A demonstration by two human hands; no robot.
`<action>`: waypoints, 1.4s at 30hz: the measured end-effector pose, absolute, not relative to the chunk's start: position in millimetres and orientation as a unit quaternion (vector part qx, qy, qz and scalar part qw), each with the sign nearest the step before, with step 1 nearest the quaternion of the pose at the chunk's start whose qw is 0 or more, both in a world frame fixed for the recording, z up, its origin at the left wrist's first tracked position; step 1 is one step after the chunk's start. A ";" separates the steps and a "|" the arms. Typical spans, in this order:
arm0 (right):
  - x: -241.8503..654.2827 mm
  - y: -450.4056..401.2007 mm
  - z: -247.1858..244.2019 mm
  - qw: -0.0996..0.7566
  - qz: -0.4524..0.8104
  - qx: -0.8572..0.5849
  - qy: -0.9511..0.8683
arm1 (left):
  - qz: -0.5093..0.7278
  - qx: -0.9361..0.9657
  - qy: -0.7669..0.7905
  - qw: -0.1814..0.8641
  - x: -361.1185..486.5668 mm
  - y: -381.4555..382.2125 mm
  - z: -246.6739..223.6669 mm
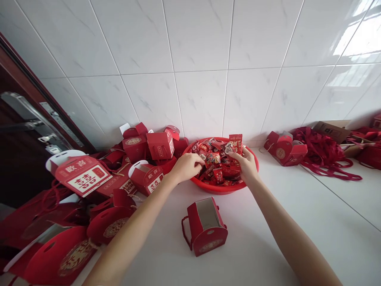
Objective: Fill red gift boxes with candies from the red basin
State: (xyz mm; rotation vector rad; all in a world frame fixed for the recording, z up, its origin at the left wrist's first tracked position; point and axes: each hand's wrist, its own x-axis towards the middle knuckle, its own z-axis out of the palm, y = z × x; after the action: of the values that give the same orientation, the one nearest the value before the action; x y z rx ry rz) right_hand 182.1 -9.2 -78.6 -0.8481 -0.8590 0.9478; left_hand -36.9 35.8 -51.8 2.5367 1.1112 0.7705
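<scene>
A round red basket [222, 191] against the tiled wall holds many small wrapped sweets [218, 174]. Over its left side, my left hand [189, 165] has its fingers curled down at the wrappers; what they grip, if anything, is too small to name. At the basket's right side my right hand [246, 161] is closed on red packets [236, 142], one of which stands up above the rim. In front of the basket an open red box [208, 226] rests on the white surface, with its inside bare and a cord handle on its left.
Many red gift boxes [86, 176] are heaped at the left, beside a dark door [18, 131] with a metal handle. To the right lie another red box [285, 149], a pile of red ribbons [318, 149] and a brown carton piece [331, 130].
</scene>
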 end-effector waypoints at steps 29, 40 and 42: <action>181.3 -7.8 -78.1 0.742 0.410 -0.395 -0.353 | 0.319 0.779 0.411 0.350 -41.5 33.6 -55.3; 180.8 -16.0 -71.2 0.635 0.530 -0.368 -0.425 | 0.535 0.757 0.252 0.278 1.1 22.3 -50.2; 183.0 -16.0 -70.9 0.617 0.548 -0.359 -0.436 | 0.501 0.796 0.255 0.224 9.6 22.5 -54.6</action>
State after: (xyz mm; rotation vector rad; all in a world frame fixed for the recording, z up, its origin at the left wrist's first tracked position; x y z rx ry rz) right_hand 183.0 -16.0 -70.9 -0.8255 -1.0025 1.2622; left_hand 9.6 22.5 -54.6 2.1977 0.7041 1.3822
